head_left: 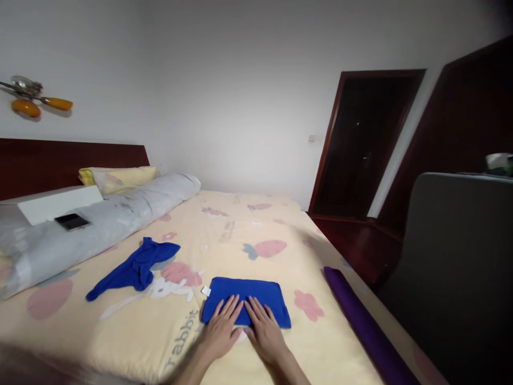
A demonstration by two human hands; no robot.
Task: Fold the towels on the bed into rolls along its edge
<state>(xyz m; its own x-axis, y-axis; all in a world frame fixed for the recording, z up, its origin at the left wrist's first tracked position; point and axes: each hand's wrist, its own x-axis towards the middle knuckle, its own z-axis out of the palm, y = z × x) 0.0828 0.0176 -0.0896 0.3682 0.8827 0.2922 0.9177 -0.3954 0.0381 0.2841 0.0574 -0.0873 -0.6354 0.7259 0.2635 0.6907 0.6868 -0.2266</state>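
A blue cloth [248,289], folded into a flat rectangle with a small white tag at its left edge, lies on the patterned bed sheet [240,230]. My left hand [222,329] rests palm down on its lower left part, fingers stretched out. Beside it, my right hand [264,328] lies flat on the lower middle of the cloth, fingers also extended. Neither hand grips anything. To the left, a second blue cloth [138,268] lies crumpled on the sheet.
A purple roll [364,326] lies along the bed's right edge. At the left are a grey bolster [132,214], a phone [72,221], a white box [60,203] and a yellow pillow [124,179]. A dark chair back [436,267] stands at the right.
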